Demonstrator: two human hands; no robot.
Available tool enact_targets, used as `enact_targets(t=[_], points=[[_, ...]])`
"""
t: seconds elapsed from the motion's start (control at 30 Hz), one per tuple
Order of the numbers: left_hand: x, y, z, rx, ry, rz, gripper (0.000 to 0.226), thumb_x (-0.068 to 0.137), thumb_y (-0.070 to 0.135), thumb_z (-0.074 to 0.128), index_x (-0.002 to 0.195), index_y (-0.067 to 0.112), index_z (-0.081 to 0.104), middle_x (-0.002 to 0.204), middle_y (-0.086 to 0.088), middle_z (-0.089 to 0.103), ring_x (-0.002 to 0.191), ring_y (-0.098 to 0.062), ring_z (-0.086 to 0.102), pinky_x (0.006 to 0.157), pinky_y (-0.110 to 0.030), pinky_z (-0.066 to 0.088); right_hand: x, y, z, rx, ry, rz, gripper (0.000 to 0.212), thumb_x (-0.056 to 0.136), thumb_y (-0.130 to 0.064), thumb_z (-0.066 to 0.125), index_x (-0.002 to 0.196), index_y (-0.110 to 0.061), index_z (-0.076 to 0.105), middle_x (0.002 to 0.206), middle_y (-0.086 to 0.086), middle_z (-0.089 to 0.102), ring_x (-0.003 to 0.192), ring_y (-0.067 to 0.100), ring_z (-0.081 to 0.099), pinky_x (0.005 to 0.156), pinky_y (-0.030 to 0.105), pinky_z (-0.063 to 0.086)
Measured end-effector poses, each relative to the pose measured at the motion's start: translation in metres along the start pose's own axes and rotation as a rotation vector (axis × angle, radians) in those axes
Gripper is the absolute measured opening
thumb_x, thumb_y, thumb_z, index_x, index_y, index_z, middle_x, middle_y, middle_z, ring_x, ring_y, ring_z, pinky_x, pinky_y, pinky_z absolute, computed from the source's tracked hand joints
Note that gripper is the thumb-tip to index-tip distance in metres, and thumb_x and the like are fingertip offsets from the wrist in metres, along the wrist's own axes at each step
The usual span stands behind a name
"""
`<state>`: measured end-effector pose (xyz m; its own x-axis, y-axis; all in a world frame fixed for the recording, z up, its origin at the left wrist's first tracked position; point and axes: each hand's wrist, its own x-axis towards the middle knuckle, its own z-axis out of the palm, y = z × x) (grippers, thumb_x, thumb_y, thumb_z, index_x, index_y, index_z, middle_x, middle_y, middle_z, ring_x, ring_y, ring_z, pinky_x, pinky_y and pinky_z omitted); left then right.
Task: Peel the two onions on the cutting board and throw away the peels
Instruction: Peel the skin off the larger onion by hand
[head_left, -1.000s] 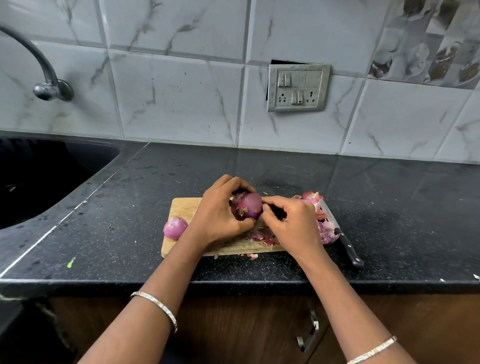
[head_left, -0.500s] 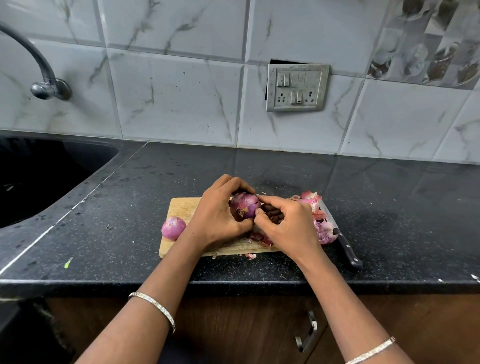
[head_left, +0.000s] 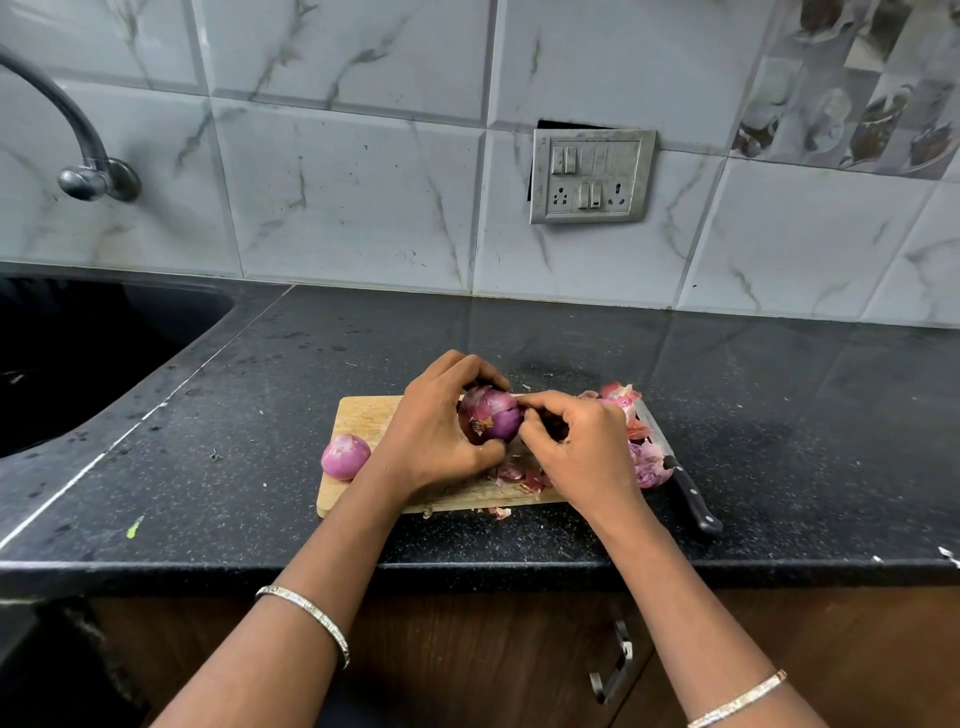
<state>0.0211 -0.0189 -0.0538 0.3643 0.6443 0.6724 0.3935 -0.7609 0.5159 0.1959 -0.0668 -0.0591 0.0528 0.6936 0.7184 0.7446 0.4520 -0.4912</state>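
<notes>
A partly peeled onion (head_left: 492, 415) is held just above the wooden cutting board (head_left: 363, 415), which is laid on the black tabletop (head_left: 779, 415) near its front edge. The onion is enclosed by the left hand (head_left: 434, 436), whose grip is curled round it from the left, with the fingers over its top and the thumb beneath. The right hand (head_left: 582, 457) is brought against the onion's right side, and its grip is pinched together, thumb and forefinger tip closed on the skin there. Dry brownish skin is seen on the onion's left part, and smooth purple flesh is exposed on its right.

A second onion (head_left: 344, 457), pale pink and smooth, is set at the board's left end, overhanging its edge. Loose peels (head_left: 647, 462) are heaped at the board's right end, and smaller scraps (head_left: 519, 475) are scattered beneath the hands towards the board's front edge. A knife (head_left: 685, 488) is laid along the board's right end, its black handle pointed at the tabletop's front edge.

A dark sink (head_left: 78, 353) is sunk into the tabletop's left part, with a tap (head_left: 78, 150) mounted above it. A socket plate (head_left: 592, 176) is fixed to the tiled wall beyond the tabletop's rear edge. A bangle is worn on each wrist.
</notes>
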Motion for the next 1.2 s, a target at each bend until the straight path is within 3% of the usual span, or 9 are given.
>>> enact_targets(t=[0.23, 0.33, 0.43, 0.53, 0.7, 0.8, 0.87, 0.97, 1.2], points=[[0.0, -0.0033, 0.0009, 0.043, -0.032, -0.009, 0.049, 0.064, 0.047, 0.071, 0.109, 0.028, 0.064, 0.11, 0.008, 0.057, 0.104, -0.014, 0.057, 0.092, -0.038, 0.05, 0.0008, 0.0028, 0.0006, -0.031, 0.028, -0.003, 0.013, 0.088, -0.009, 0.068, 0.091, -0.015, 0.079, 0.073, -0.009, 0.073, 0.061, 0.0, 0.062, 0.057, 0.014, 0.045], [0.0009, -0.0057, 0.0015, 0.039, -0.027, -0.012, 0.05, 0.065, 0.046, 0.083, 0.108, 0.029, 0.064, 0.106, 0.01, 0.057, 0.099, -0.002, 0.054, 0.087, -0.027, 0.048, 0.001, 0.0034, 0.0004, -0.022, 0.019, 0.009, 0.011, 0.09, -0.011, 0.067, 0.09, -0.014, 0.078, 0.072, -0.009, 0.072, 0.064, 0.006, 0.065, 0.059, 0.024, 0.051], [0.001, -0.0042, 0.0009, 0.014, -0.022, -0.026, 0.047, 0.064, 0.03, 0.086, 0.106, 0.026, 0.065, 0.103, 0.013, 0.058, 0.095, 0.006, 0.052, 0.077, -0.018, 0.045, 0.0009, 0.0044, -0.0009, -0.028, 0.032, 0.044, 0.01, 0.092, -0.01, 0.067, 0.091, -0.015, 0.076, 0.072, -0.01, 0.069, 0.066, 0.006, 0.063, 0.059, 0.015, 0.045], [-0.0001, -0.0023, 0.0008, -0.048, -0.036, -0.081, 0.051, 0.064, 0.025, 0.078, 0.111, 0.025, 0.059, 0.108, 0.015, 0.061, 0.098, 0.001, 0.058, 0.074, -0.022, 0.054, 0.0013, 0.0048, -0.0019, -0.052, 0.069, 0.075, 0.012, 0.092, -0.009, 0.067, 0.094, -0.015, 0.077, 0.075, -0.009, 0.071, 0.071, 0.006, 0.064, 0.062, 0.009, 0.044], [-0.0003, -0.003, 0.0017, -0.076, -0.049, -0.13, 0.057, 0.061, 0.03, 0.076, 0.115, 0.022, 0.061, 0.108, 0.016, 0.063, 0.099, -0.002, 0.063, 0.081, -0.028, 0.058, 0.0019, 0.0029, -0.0039, -0.051, 0.111, 0.074, 0.031, 0.086, -0.015, 0.067, 0.115, -0.017, 0.076, 0.107, -0.007, 0.072, 0.093, 0.004, 0.064, 0.084, 0.015, 0.049], [-0.0001, -0.0012, 0.001, -0.054, -0.032, -0.099, 0.055, 0.059, 0.032, 0.076, 0.111, 0.021, 0.064, 0.105, 0.01, 0.067, 0.097, -0.008, 0.065, 0.084, -0.031, 0.057, 0.0008, -0.0003, -0.0036, -0.024, 0.022, 0.004, 0.038, 0.084, -0.03, 0.065, 0.119, -0.018, 0.073, 0.111, -0.009, 0.066, 0.1, 0.006, 0.061, 0.086, 0.026, 0.052], [-0.0002, -0.0003, 0.0003, -0.026, -0.026, -0.062, 0.055, 0.057, 0.037, 0.072, 0.11, 0.023, 0.067, 0.105, 0.008, 0.068, 0.097, -0.009, 0.065, 0.086, -0.032, 0.056, -0.0004, -0.0017, -0.0024, -0.037, -0.028, -0.043, 0.039, 0.086, -0.037, 0.068, 0.12, -0.019, 0.071, 0.112, -0.009, 0.069, 0.102, 0.005, 0.062, 0.089, 0.023, 0.051], [-0.0007, -0.0022, 0.0002, 0.01, -0.004, -0.04, 0.054, 0.057, 0.036, 0.071, 0.11, 0.028, 0.071, 0.106, 0.007, 0.066, 0.096, -0.008, 0.063, 0.086, -0.03, 0.055, -0.0012, -0.0021, -0.0015, -0.004, -0.03, -0.047, 0.041, 0.085, -0.034, 0.076, 0.122, -0.018, 0.071, 0.11, -0.009, 0.074, 0.098, 0.0, 0.066, 0.087, 0.013, 0.05], [-0.0009, -0.0036, 0.0014, 0.057, 0.002, -0.014, 0.059, 0.059, 0.031, 0.08, 0.117, 0.025, 0.07, 0.109, 0.008, 0.066, 0.099, -0.007, 0.063, 0.089, -0.03, 0.054, -0.0012, -0.0022, -0.0024, 0.033, -0.028, 0.016, 0.032, 0.084, -0.028, 0.078, 0.114, -0.016, 0.077, 0.097, -0.006, 0.078, 0.086, -0.001, 0.07, 0.077, 0.015, 0.055]])
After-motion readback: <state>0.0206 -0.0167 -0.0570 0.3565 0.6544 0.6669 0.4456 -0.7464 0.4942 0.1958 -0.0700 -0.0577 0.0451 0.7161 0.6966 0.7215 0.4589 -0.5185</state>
